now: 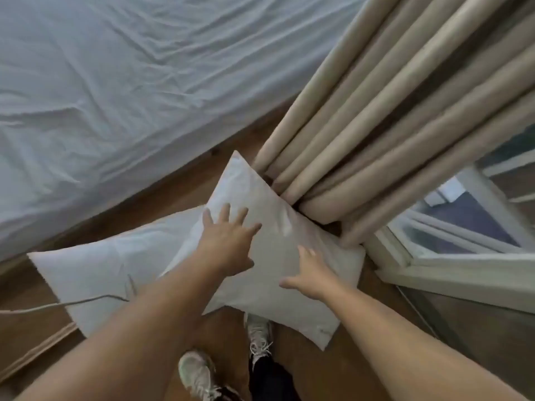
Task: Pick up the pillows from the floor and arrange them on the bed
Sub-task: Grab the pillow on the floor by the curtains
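Wood floor beside bed — two white pillows, top pillow overlapping lower pillow. Left hand and right hand over top pillow — fingers spread, contact unclear.

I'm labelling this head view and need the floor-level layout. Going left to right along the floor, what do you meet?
Cable → lower pillow → upper pillow lying partly over it, with the left hand and then the right hand open above it → curtain → window frame.
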Demonstrator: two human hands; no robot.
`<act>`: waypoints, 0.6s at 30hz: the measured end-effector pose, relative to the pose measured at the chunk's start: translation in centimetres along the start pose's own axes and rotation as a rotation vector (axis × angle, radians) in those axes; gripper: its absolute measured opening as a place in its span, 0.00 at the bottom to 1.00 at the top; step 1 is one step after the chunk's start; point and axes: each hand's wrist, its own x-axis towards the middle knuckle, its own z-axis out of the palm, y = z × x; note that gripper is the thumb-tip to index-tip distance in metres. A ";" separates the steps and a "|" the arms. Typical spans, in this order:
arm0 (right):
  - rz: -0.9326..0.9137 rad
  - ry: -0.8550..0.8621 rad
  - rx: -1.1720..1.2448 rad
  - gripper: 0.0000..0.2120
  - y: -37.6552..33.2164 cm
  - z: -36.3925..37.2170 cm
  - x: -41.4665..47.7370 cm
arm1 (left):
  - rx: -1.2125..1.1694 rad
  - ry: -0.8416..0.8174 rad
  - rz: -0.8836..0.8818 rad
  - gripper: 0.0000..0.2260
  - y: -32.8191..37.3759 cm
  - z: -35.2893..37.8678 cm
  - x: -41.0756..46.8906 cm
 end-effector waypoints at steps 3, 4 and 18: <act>0.076 -0.019 -0.116 0.64 3.2 3.8 7.6 | 0.395 -0.130 0.236 0.55 0.3 5.6 7.4; 0.101 -0.033 -0.153 0.68 4.2 4.9 10.1 | 0.438 -0.155 0.260 0.60 0.3 7.6 9.6; 0.098 0.328 0.163 0.16 6.6 14.7 29.0 | 0.385 0.145 0.420 0.13 -5.5 21.4 24.4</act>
